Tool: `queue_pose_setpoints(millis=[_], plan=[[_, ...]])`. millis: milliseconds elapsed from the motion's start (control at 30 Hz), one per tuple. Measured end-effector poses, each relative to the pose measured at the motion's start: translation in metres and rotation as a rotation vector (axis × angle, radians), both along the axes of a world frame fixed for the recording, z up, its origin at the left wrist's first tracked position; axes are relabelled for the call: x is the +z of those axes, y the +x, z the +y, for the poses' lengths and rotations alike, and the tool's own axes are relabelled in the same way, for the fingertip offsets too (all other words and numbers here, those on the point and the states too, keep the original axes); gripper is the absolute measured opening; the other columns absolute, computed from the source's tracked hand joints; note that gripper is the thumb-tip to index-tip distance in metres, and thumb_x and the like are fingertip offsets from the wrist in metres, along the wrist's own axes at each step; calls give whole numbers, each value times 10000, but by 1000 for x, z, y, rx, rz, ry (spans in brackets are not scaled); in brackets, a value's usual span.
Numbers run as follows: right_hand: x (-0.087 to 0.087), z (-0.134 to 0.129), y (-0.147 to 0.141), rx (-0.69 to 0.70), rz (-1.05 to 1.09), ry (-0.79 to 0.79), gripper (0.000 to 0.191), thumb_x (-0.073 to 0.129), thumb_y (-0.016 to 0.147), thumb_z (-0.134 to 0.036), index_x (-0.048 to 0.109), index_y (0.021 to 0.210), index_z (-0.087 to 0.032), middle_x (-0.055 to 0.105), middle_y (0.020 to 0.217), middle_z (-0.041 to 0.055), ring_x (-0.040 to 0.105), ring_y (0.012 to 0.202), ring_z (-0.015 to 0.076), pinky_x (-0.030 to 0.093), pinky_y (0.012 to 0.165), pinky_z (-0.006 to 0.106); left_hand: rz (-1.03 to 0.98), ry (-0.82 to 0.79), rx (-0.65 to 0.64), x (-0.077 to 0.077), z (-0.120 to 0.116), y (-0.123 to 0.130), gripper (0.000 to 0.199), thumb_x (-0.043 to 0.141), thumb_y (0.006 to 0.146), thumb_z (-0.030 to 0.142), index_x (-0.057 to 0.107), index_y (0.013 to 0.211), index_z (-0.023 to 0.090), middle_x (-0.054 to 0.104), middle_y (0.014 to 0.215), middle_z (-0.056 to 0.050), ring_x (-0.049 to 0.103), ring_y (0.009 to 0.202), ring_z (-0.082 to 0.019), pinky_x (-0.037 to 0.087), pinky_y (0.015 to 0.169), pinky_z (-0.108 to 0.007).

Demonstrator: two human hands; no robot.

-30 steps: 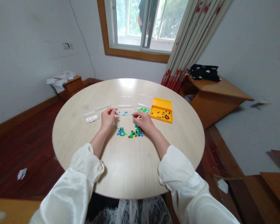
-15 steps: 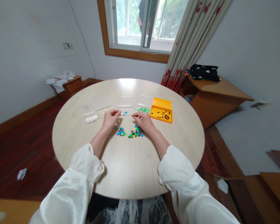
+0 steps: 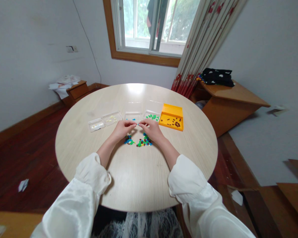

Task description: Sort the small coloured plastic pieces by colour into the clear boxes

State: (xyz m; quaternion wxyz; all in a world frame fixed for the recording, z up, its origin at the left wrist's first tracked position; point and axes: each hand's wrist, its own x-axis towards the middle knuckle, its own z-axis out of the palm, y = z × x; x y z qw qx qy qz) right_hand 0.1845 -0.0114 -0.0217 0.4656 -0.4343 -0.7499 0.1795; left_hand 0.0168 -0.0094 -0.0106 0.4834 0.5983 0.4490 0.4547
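My left hand [image 3: 124,129] and my right hand [image 3: 151,129] meet fingertip to fingertip above the middle of the table. Both are closed in a pinch around a tiny bluish piece [image 3: 137,124], too small to make out clearly. Just beyond the fingers lies a clear box [image 3: 132,114] with a few blue pieces, its front partly hidden by my left hand. Beneath my hands, nearer to me, are two loose heaps of small plastic pieces: a left heap [image 3: 129,140] partly covered by my left hand, and a right heap [image 3: 144,141], mixed green, blue, brown and yellow.
More open boxes stand in an arc: one clear box [image 3: 96,125] at the far left, another with pale yellow pieces [image 3: 112,118], one with green pieces [image 3: 152,116], and a yellow box [image 3: 171,123] holding brown pieces. All rest on the round table [image 3: 139,178].
My left hand has moved right and slightly nearer, away from the blue pieces, to meet my right hand. My right hand has shifted slightly left.
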Motion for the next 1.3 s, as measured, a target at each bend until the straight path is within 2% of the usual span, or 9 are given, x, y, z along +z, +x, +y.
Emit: queue_pose_setpoints(millis=[600,700,800,933,1067,1300], plan=[[0,-2,-1,24,-7,27,130,595,820,-197,712,765,-188,702,767,29,603,725,141,460,705,267,21,-12,-34,2,-4,3,341,736,551,471,656,627,148,574,539,4,467,519,-108,347,526,-248],[0,-2,-1,5,-17,16,129,587,817,-181,712,788,-188,707,795,34,609,742,145,468,721,276,25,-4,51,-1,0,2,326,716,562,465,646,639,156,570,552,2,447,506,-108,340,519,-255],[-2,-1,0,-6,-36,-13,123,587,803,-160,708,795,-181,710,806,41,616,753,147,478,734,287,57,61,252,-4,7,-3,257,674,606,420,634,645,169,583,587,-3,458,536,-122,345,533,-260],[-2,-2,-1,27,-76,-89,133,592,773,-109,709,806,-164,711,815,48,622,754,137,482,729,279,294,242,445,-7,16,-13,145,579,699,309,630,658,180,601,626,-9,492,603,-143,376,620,-274],[2,-8,-4,91,-130,-144,138,600,767,-93,715,805,-160,706,814,48,621,772,135,479,730,271,474,378,476,-9,21,-16,120,532,738,239,619,690,172,636,727,-44,549,728,-180,401,738,-301],[6,-17,-13,236,-255,-102,159,622,769,-71,728,828,-172,695,839,47,600,836,149,463,830,304,598,470,440,-19,28,-13,102,523,752,202,608,700,178,644,795,-74,569,838,-226,408,819,-347]])
